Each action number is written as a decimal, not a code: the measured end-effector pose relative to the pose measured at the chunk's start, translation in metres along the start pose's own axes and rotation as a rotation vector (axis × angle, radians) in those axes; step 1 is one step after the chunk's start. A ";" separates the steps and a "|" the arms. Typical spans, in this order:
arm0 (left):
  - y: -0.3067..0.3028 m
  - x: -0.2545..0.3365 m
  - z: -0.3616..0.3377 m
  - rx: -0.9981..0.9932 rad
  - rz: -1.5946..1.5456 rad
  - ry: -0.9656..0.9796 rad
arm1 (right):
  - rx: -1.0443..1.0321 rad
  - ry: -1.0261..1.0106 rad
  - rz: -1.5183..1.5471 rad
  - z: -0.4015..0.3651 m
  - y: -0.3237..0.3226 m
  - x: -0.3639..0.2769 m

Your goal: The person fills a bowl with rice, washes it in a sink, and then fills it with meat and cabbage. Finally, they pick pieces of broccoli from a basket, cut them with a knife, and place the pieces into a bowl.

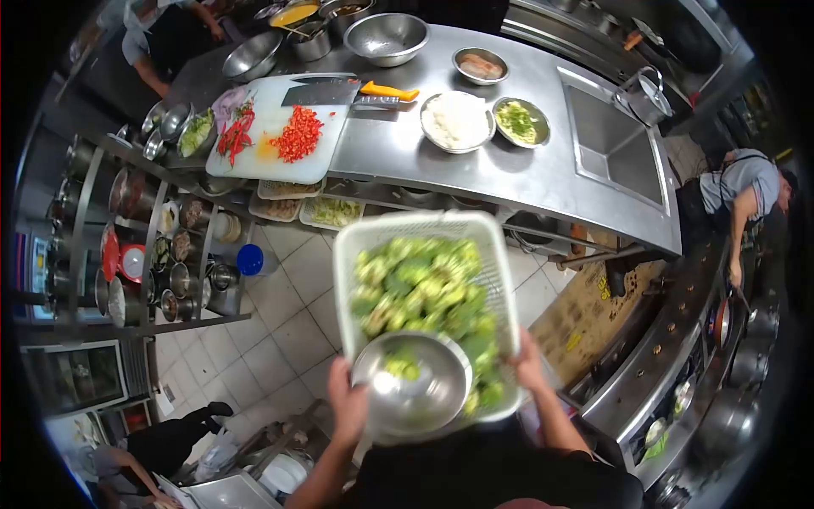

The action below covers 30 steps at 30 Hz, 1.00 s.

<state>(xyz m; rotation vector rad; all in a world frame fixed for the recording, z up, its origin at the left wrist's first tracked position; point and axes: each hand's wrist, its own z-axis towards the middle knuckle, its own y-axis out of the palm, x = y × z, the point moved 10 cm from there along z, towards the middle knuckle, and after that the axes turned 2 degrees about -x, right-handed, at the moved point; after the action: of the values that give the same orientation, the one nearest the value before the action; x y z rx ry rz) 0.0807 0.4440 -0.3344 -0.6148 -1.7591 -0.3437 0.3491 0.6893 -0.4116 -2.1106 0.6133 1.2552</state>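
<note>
Fingers (523, 360) grip basket (345, 254) edges, 2 sides; floor (275, 280) beyond.

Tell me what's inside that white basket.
Green broccoli pieces fill much of the basket, and a metal bowl with a few green pieces in it is over the near left part. Whatever is under the bowl, and the basket's floor, is covered.

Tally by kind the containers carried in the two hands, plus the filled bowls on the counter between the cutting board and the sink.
White basket: 1
Steel bowl inside it: 1
Filled counter bowls: 3
Total: 5
</note>
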 end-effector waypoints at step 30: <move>0.420 0.092 0.221 -0.737 0.273 0.185 | 0.585 -0.574 -0.442 0.245 -0.295 -0.300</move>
<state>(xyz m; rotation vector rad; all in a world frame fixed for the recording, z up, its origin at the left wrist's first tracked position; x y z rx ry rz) 0.1254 0.9250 -0.3435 -1.2858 -1.3200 -0.8406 0.2573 1.0946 -0.1585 -1.2323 0.1978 1.1632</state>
